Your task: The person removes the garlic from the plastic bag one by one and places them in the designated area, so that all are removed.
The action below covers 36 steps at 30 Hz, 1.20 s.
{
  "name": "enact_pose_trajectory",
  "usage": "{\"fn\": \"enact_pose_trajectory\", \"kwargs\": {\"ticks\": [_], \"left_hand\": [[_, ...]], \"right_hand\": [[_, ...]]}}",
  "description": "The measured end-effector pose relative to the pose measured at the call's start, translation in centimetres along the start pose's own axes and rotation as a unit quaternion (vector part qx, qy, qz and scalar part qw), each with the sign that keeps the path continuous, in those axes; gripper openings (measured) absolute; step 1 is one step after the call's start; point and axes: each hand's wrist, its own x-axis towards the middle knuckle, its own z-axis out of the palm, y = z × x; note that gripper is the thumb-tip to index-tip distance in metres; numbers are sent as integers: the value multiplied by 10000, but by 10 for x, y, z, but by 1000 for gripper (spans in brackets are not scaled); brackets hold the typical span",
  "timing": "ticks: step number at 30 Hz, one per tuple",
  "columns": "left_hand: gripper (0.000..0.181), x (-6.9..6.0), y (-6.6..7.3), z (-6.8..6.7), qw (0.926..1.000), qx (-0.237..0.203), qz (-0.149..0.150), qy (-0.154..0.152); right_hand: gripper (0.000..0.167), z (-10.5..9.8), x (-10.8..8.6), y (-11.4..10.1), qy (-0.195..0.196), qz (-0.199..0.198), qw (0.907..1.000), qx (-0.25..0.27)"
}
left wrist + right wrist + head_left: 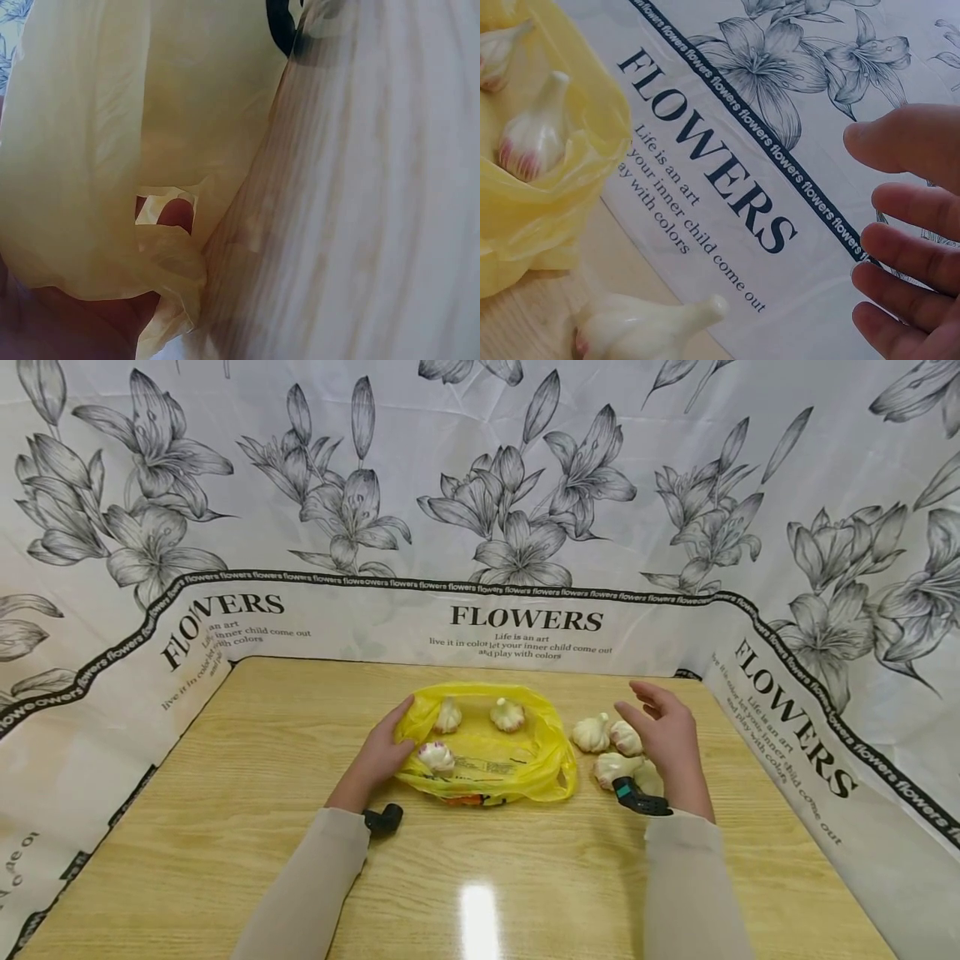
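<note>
Near my loose, empty right fingers (907,247) lies garlic (591,733); left fingers (396,752) grip the bag (557,753): bagging, I judge, next needing a pinch.

Pale beige long sleeves (303,877) end just behind the bare hands (671,735); beside each wrist sits a black, bent fitting (388,820), the right one bearing a teal patch (622,789).
</note>
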Motion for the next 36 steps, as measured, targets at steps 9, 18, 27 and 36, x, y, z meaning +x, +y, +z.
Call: {"fn": "enact_pose_trajectory", "kwargs": {"ticks": [9, 18, 27, 36], "left_hand": [[78, -3, 4, 0, 10000, -37, 1, 1], [78, -3, 3, 0, 10000, 18, 54, -20], [79, -4, 5, -1, 10000, -34, -10, -31], [79, -3, 5, -1, 10000, 40, -15, -31]], "right_hand": [[67, 16, 1, -5, -221, -201, 9995, 94], [67, 33, 1, -11, -459, -351, 9983, 113], [65, 44, -3, -17, -667, -531, 9964, 35], [62, 58, -6, -20, -896, -643, 9937, -172]]}}
